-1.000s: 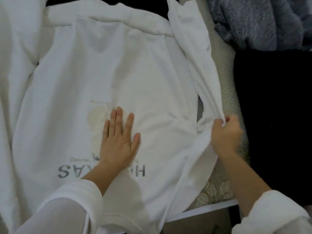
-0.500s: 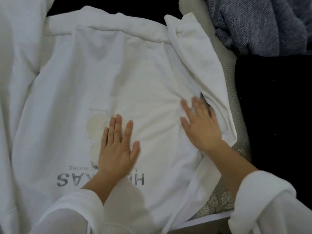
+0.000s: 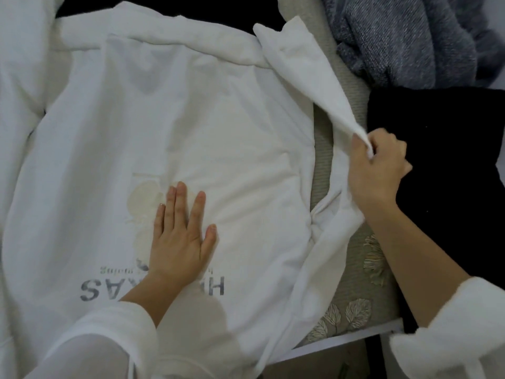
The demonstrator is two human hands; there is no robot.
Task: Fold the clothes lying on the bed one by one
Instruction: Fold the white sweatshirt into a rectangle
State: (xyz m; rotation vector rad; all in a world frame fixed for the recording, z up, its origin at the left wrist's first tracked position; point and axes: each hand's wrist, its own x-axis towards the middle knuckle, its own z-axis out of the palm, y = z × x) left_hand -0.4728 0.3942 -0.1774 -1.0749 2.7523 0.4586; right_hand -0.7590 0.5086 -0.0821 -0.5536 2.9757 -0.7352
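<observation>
Head view: white sweatshirt (image 3: 131, 138) spread flat; left hand (image 3: 179, 236) pressing, fingers straight; right hand (image 3: 378, 168) pinching sleeve (image 3: 308, 72).

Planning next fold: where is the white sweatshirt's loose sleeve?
Head view, right side: sleeve pinched by the right hand, between the sweatshirt's body and a black garment.

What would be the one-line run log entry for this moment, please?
stage: folding white sweatshirt | left hand: flat, pressing front | right hand: pinching sleeve tip | nearby: black garment, grey knit
</observation>
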